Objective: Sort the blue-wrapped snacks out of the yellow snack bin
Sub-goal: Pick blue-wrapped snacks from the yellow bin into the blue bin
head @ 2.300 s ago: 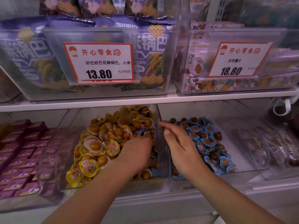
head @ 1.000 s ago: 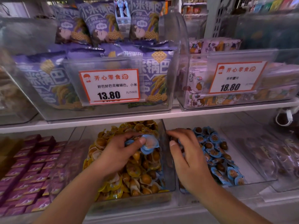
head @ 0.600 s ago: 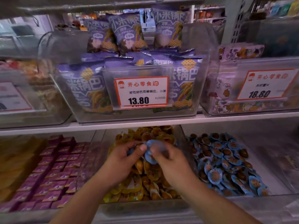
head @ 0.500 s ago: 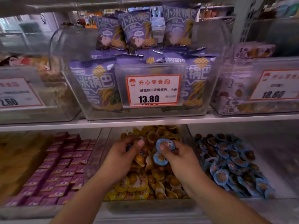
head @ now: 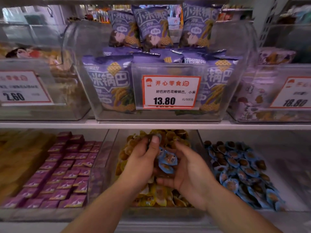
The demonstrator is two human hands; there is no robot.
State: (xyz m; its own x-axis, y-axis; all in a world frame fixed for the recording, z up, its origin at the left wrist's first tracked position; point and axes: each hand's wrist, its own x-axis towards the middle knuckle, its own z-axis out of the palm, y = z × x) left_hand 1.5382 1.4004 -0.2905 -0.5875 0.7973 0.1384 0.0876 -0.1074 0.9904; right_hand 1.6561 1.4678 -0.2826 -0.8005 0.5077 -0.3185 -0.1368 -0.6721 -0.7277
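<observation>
Over the yellow snack bin (head: pixel 107 167), the right hand (head: pixel 188 167) lies palm-up, fingers cupped round several blue-wrapped snacks (head: pixel 166 161). The left hand (head: pixel 143 158), just beside it, pinches a small blurred piece at its thumb tip.

a snack shop: shelf bins (head: pixel 159 115) with price tags (head: pixel 170 91).

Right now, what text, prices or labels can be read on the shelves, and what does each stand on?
"开心零食" and "13.80", with "好巴好巴花椒锅巴, 小米": middle price tag on the clear bin front.
"小米锅巴" (partly hidden): purple snack bags in that bin.
"2.60": left price tag; its small print is blurred.
"18.80": right price tag; its header is cut off, its small print blurred.
Blue-wrapped snacks in the hands: print too small to read.
</observation>
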